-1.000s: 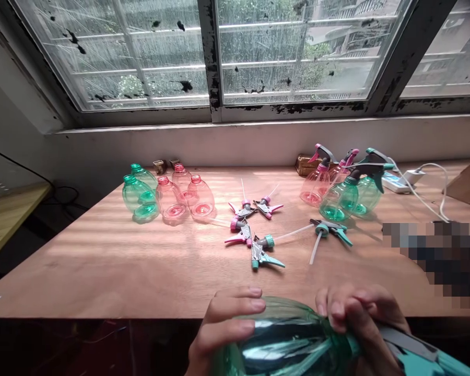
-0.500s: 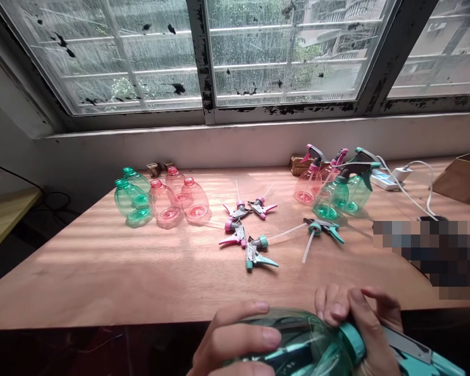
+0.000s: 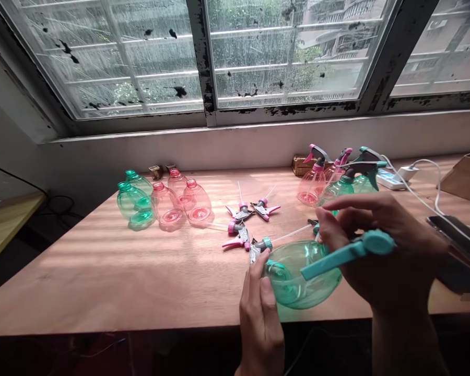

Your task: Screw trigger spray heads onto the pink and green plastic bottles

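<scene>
Over the front of the table, a translucent green spray bottle (image 3: 297,292) lies tilted between my hands, its base toward the left. My left hand (image 3: 261,318) cups the base, fingers pressed against the plastic. Around the neck end, my right hand (image 3: 391,250) is closed, with the teal trigger sprayer head (image 3: 348,256) pointing toward me. The cap joint is hidden behind the right fingers. Just behind the bottle lie a teal sprayer head (image 3: 264,244) and several pink ones, such as a pink sprayer head (image 3: 238,236). Another teal one is mostly covered.
Open green bottles (image 3: 131,201) and pink bottles (image 3: 168,206) stand at the back left. Bottles with sprayers, including a pink spray bottle (image 3: 311,183), stand at the back right. A phone (image 3: 454,235), white cables, a power strip (image 3: 394,178) and a cardboard box (image 3: 466,175) are farther right.
The green spray bottle has risen from below the table's front edge to above the tabletop. My left hand has shifted to its base; the right stays at the neck and has swung upward.
</scene>
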`<move>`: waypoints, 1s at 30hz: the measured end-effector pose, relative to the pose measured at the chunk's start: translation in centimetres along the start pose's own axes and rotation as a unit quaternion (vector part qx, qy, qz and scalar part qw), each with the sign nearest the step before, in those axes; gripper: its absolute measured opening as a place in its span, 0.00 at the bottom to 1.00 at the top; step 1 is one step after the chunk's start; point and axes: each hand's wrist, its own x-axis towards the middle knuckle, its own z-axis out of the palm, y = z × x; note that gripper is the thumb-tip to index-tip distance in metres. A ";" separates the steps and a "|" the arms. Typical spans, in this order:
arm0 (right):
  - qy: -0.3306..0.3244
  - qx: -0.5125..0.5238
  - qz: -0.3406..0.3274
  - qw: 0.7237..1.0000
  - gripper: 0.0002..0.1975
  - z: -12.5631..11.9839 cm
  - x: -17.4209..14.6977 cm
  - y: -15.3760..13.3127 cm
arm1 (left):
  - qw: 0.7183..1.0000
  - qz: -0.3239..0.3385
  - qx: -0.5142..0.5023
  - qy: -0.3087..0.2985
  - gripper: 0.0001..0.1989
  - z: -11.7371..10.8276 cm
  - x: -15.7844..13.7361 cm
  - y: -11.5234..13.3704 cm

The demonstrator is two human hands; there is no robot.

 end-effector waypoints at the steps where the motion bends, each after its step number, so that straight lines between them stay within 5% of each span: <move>1: -0.040 -0.068 -0.073 0.994 0.08 -0.1 1.1 0.3 | 0.998 0.011 0.039 -0.037 0.21 -0.1 0.2 -0.2; 4: -0.054 -0.170 -0.215 0.960 0.07 0.0 4.6 1.3 | 0.986 0.057 0.125 -0.090 0.22 -0.3 0.4 -0.6; 7: -0.024 -0.222 -0.248 0.943 0.06 0.9 8.5 2.6 | 0.977 0.085 0.171 -0.095 0.21 -0.2 0.4 -0.8; 15: -0.073 -0.425 -0.100 0.897 0.08 6.2 16.0 8.1 | 0.964 0.098 0.229 -0.097 0.18 0.2 0.4 -0.6; 22: -0.166 -0.472 -0.029 0.865 0.11 11.3 15.6 14.7 | 0.951 0.119 0.266 -0.105 0.17 0.5 0.4 -0.7; 30: -0.158 -0.453 -0.014 0.877 0.16 13.5 15.6 19.6 | 0.954 0.115 0.257 -0.103 0.15 0.5 0.4 -0.6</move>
